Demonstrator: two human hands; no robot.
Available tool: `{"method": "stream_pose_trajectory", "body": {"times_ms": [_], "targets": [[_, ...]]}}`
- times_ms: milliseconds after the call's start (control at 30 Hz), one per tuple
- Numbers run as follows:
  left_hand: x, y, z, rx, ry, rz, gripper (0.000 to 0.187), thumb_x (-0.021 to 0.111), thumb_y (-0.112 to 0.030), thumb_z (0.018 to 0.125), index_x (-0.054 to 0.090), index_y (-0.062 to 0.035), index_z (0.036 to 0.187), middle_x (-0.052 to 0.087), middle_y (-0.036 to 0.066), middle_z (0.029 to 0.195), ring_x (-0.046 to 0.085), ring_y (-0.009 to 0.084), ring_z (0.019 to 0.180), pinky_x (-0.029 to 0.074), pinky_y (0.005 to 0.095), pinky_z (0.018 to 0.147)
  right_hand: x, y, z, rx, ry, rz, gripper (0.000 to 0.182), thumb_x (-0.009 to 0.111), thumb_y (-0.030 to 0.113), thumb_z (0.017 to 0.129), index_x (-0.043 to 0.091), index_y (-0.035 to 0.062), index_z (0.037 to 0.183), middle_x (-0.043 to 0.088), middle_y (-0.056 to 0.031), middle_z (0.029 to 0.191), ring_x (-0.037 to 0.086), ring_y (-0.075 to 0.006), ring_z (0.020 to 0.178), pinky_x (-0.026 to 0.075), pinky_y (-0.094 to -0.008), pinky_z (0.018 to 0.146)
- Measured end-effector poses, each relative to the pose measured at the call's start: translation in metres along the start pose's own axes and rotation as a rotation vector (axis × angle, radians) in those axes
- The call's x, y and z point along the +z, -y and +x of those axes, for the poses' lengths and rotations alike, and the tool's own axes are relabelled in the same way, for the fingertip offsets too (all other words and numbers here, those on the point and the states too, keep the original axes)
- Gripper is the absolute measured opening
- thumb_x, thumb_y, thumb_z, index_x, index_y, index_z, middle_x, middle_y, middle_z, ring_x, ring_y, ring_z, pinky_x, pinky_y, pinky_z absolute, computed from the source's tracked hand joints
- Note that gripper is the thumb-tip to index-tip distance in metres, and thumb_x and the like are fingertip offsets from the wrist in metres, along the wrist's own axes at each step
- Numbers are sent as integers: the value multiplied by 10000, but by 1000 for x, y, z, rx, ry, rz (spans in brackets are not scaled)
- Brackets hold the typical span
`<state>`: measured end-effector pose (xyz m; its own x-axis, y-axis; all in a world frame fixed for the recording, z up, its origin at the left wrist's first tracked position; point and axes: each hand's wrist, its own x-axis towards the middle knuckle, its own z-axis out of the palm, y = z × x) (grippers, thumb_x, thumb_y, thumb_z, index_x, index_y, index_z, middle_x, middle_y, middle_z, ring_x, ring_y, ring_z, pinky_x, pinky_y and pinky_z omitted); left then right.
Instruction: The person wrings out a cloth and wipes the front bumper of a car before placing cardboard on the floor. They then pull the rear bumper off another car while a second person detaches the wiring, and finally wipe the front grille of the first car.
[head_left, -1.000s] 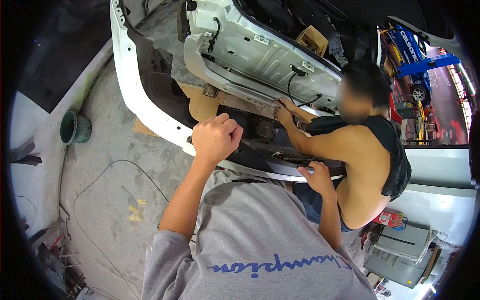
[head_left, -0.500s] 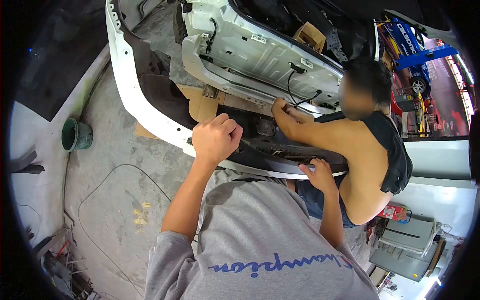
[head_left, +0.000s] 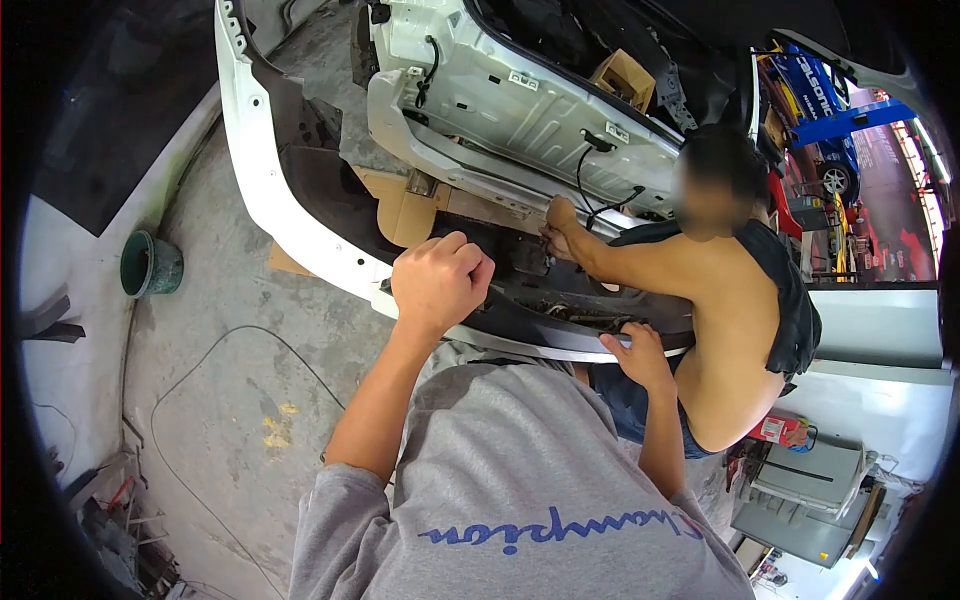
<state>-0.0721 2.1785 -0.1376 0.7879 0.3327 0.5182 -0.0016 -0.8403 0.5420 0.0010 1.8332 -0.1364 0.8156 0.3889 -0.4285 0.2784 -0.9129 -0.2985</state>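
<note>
The left hand (head_left: 438, 282) was curled into a fist, fingers pressed together over the dark inner edge of the one white bumper cover (head_left: 262, 190); whether it pinched anything could not be told. The right hand (head_left: 634, 358) gripped the bumper's lower lip, fingers wrapped over it. The bumper hung across both hands, just before the car's rear panel (head_left: 520, 105). A co-worker's hand (head_left: 560, 228) touched that panel. One green bucket (head_left: 150, 265) stood on the floor.

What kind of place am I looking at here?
Most likely a car repair workshop: a detached white bumper held over bare concrete floor, a stripped white car body, and a blue vehicle lift behind.
</note>
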Motion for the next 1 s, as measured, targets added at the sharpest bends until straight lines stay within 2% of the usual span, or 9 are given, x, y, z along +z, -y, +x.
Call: {"method": "stream_pose_trajectory", "body": {"times_ms": [100,333,433,600,667,867,933,1000], "targets": [[1,3,-1,-6,7,33,256,715,-145,690,523,-114,523,494,6,584,551,214,511,419,344,444,1,0,2,2,7,-10,527,665,520,872,683,-6,903,664,-216,976,602,-398,1004,440,-464,917],[-1,8,0,-14,3,37,259,714,-142,686,517,-115,520,484,12,579,548,216,509,411,350,441,9,-2,4,-55,-69,6,551,650,539,877,691,-9,919,665,-216,974,604,-401,1012,436,-467,928],[-1,10,3,-9,17,17,208,693,-101,680,532,-93,549,502,34,564,525,249,473,420,348,453,13,-6,5,-53,-60,6,568,644,552,877,698,-10,941,669,-221,993,603,-409,1024,435,-466,941],[-3,12,6,-8,27,18,214,692,-109,687,525,-87,554,502,47,569,539,261,493,433,361,467,15,-4,4,-47,-59,12,608,644,572,869,697,-27,959,665,-240,1021,595,-413,1044,437,-472,950],[-2,14,6,-9,53,27,225,701,-147,686,529,-110,545,488,32,592,560,255,512,429,374,459,16,-2,3,17,-58,-21,624,650,582,860,694,-30,976,659,-249,1034,592,-415,1050,437,-475,956],[-3,18,9,24,22,-2,201,689,-96,670,524,-103,556,479,39,582,537,259,490,421,364,462,13,5,3,34,-38,-12,707,645,619,847,685,-58,1043,652,-237,1075,578,-395,1097,418,-454,996],[-4,19,10,11,35,1,132,681,-72,673,584,-87,585,504,53,567,533,257,483,423,362,461,11,9,5,37,-43,-16,725,644,627,844,682,-67,1053,653,-232,1078,579,-389,1099,418,-452,999],[-6,19,9,18,27,-18,137,680,-71,675,579,-84,584,497,54,564,526,258,480,414,364,458,11,12,4,54,-18,-22,747,638,640,841,682,-70,1068,655,-229,1075,579,-382,1102,418,-447,1001]]}}
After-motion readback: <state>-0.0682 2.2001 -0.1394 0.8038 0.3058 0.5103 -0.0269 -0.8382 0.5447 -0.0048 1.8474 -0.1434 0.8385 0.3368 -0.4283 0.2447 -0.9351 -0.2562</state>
